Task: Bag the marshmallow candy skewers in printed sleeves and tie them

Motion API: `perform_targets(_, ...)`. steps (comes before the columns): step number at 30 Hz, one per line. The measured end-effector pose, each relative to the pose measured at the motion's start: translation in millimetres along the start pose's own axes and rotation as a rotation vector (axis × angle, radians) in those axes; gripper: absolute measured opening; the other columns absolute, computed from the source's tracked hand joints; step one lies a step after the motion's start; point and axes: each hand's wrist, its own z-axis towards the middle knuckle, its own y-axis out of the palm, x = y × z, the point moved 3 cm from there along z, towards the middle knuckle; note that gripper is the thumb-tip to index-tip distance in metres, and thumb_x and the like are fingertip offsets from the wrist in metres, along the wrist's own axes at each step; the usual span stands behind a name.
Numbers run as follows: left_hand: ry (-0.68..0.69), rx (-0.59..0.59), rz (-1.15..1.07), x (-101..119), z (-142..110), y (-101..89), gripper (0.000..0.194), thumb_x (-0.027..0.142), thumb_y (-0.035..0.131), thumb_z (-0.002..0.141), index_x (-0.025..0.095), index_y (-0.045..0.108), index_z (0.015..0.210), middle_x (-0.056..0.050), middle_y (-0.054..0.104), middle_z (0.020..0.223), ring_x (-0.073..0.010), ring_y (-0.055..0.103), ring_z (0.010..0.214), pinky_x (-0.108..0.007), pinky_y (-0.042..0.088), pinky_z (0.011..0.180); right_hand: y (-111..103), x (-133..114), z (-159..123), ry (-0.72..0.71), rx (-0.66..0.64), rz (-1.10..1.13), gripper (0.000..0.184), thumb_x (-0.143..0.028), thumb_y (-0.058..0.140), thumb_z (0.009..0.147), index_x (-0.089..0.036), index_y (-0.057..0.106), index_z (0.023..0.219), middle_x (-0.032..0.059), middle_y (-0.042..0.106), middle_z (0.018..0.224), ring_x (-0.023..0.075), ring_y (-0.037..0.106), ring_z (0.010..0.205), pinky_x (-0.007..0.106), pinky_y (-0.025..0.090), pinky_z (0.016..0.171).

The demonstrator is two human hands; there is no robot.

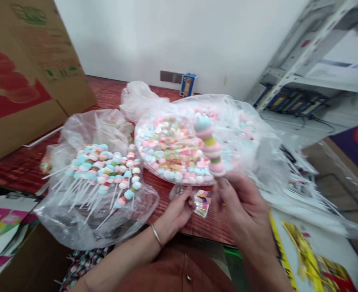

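My right hand [242, 211] is raised in front of me, closed round the lower end of a candy skewer [211, 148] that stands nearly upright. Blue, pink, white, yellow and green pieces are threaded along it. Lower down, near the table's front edge, my left hand [179, 209] is closed on a small printed plastic wrapper [202, 202]; its fingertips are partly blurred. Behind both hands lies a wide round heap of loose candies [173, 150] under clear plastic. To the left, a pile of finished candy skewers [102, 166] with white sticks rests on a plastic bag [127, 227].
A large cardboard box [35, 69] stands at the left on the red wood-patterned table [160, 194]. A small blue box [188, 84] sits by the wall. At the right are a metal shelf [309, 61] and yellow packaging [307, 255]. An open carton [35, 259] is at lower left.
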Motion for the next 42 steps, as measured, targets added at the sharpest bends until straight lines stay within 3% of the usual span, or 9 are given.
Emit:
perform_targets(2,-0.015,-0.013,-0.013,3,-1,1.6,0.03,0.018,0.085,0.072,0.017,0.059,0.085,0.008,0.053,0.062,-0.0047,0.047,0.047,-0.016,0.041,0.045,-57,11,-26,-0.037,0.114,-0.318,0.012,-0.031,0.059,0.095,-0.025,0.068,0.1,-0.0001,0.07,0.088,0.0136,0.063,0.073,0.022,0.048,0.067)
perform_targets(4,-0.029,-0.02,-0.015,4,-2,3.3,0.04,0.019,0.092,0.061,0.017,0.057,0.08,0.009,0.051,0.059,-0.0044,0.046,0.046,-0.016,0.04,0.044,-92,25,-54,-0.07,0.114,-0.519,0.012,-0.03,0.06,0.094,-0.025,0.07,0.1,0.0009,0.073,0.091,0.0149,0.066,0.075,0.02,0.05,0.066)
perform_targets(8,-0.026,-0.033,0.012,2,-7,8.9,0.047,0.019,0.095,0.054,0.018,0.056,0.08,0.009,0.052,0.06,-0.0042,0.046,0.047,-0.016,0.041,0.045,-112,49,-93,-0.084,0.036,-0.63,0.013,-0.028,0.058,0.095,-0.024,0.069,0.101,0.0015,0.074,0.091,0.0155,0.07,0.075,0.019,0.053,0.068)
perform_targets(24,0.245,-0.058,0.244,3,-24,27.8,0.04,0.021,0.095,0.055,0.016,0.06,0.073,0.007,0.06,0.064,-0.0056,0.053,0.055,-0.016,0.047,0.053,-123,55,-105,-0.004,-0.089,-0.583,0.014,-0.026,0.062,0.093,-0.024,0.072,0.103,0.0011,0.073,0.09,0.0134,0.07,0.077,0.017,0.053,0.072)
perform_targets(27,0.237,-0.119,0.262,5,-31,34.7,0.036,0.024,0.093,0.059,0.015,0.061,0.073,0.001,0.069,0.075,-0.0102,0.064,0.069,-0.021,0.054,0.067,-122,58,-109,0.16,-0.111,-0.453,0.013,-0.03,0.063,0.091,-0.024,0.073,0.096,0.0013,0.072,0.084,0.0146,0.069,0.073,0.018,0.053,0.067)
perform_targets(31,0.129,-0.149,0.175,6,-42,47.4,0.029,0.022,0.088,0.068,0.015,0.063,0.082,-0.004,0.073,0.088,-0.0179,0.071,0.083,-0.034,0.059,0.082,-103,73,-123,0.533,-0.071,-0.079,0.024,-0.044,0.067,0.087,-0.021,0.072,0.087,0.0003,0.064,0.072,0.0132,0.06,0.064,0.019,0.048,0.057)
perform_targets(36,0.086,-0.162,0.08,10,-49,59.6,0.02,0.017,0.081,0.077,0.014,0.061,0.078,0.003,0.061,0.07,-0.0075,0.059,0.061,-0.028,0.058,0.074,-58,84,-141,1.048,-0.102,0.691,0.039,-0.055,0.076,0.078,-0.019,0.07,0.09,-0.0087,0.038,0.06,0.0017,0.018,0.043,0.014,0.013,0.037)
perform_targets(39,0.089,-0.166,0.072,11,-50,63.1,0.021,0.018,0.081,0.077,0.013,0.061,0.077,0.004,0.057,0.068,-0.0068,0.055,0.059,-0.025,0.058,0.07,-39,84,-145,1.135,-0.145,0.896,0.039,-0.054,0.079,0.076,-0.018,0.067,0.084,-0.0084,0.039,0.062,0.0007,0.014,0.042,0.014,0.01,0.035)
perform_targets(42,0.103,-0.148,0.079,12,-52,66.1,0.022,0.02,0.082,0.076,0.014,0.061,0.078,0.004,0.055,0.067,-0.0068,0.053,0.058,-0.024,0.057,0.065,-33,84,-145,1.059,-0.12,0.833,0.041,-0.056,0.078,0.076,-0.017,0.065,0.081,-0.009,0.037,0.058,0.0019,0.018,0.042,0.015,0.016,0.037)
